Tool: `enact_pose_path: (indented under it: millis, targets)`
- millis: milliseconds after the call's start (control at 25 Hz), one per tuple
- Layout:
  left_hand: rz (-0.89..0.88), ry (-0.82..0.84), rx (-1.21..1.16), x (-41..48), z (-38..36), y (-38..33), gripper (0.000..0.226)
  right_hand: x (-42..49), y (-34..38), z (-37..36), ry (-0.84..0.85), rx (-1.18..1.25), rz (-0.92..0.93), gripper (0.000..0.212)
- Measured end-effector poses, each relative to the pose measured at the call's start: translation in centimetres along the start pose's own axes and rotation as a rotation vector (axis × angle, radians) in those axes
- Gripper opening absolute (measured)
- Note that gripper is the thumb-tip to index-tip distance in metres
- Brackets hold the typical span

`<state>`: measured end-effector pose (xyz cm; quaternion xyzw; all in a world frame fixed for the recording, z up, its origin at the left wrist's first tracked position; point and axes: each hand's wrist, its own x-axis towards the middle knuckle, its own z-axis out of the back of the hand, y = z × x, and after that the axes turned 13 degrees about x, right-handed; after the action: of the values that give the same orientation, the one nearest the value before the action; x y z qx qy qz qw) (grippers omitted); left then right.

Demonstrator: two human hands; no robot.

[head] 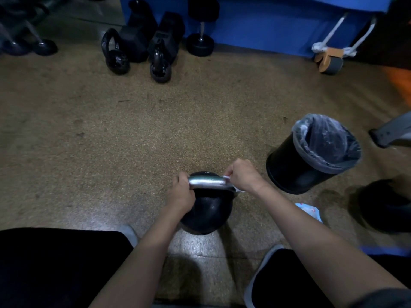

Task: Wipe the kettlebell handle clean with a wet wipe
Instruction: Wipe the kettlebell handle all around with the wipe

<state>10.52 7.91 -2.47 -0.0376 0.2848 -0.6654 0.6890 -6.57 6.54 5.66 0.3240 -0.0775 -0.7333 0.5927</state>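
Speckled floor (133,141); wipe (231,185) mostly hidden by right hand (243,176).

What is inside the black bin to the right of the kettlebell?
The black bin holds a clear plastic liner folded over its rim. The part of the interior in view looks dark with nothing visible in it; the bottom is hidden by the near wall and shadow.

No legible text on kettlebell (206,210).
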Motion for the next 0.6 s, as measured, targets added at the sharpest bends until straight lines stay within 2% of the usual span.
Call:
enact_pose_path:
  millis: [360,600]
  targets:
    - [0.005,0.007,-0.008,-0.02,0.11,-0.03,0.031,1.00,-0.25,-0.31,0.033,-0.006,-0.019,0.022]
    - [0.009,0.026,-0.014,0.01,0.05,0.00,0.031,0.73,-0.51,-0.18,0.022,0.003,-0.005,0.030]
